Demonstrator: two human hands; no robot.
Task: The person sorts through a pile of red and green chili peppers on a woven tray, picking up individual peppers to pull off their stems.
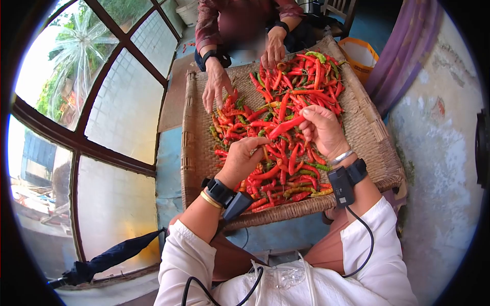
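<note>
A large red chili pepper point(287, 126) is held up over the heap, slanting down to the left. My right hand point(325, 133) pinches its upper end between thumb and fingers. At the pepper's lower end, the fingertips of my left hand point(241, 161) are closed in a pinch; the small part between them is hidden. Beneath both hands spread the loose chili peppers point(292, 159), mostly red with some green and yellowish ones. They lie on a woven tray point(200, 148) with a thick rim.
Across the tray sits a person, one hand point(217, 86) over peppers at the left, the other hand point(274, 48) at the far pile. An orange-rimmed bucket point(361, 57) stands behind the tray's right corner. Windows point(120, 102) and a folded umbrella point(115, 256) are at left, a wall point(444, 153) at right.
</note>
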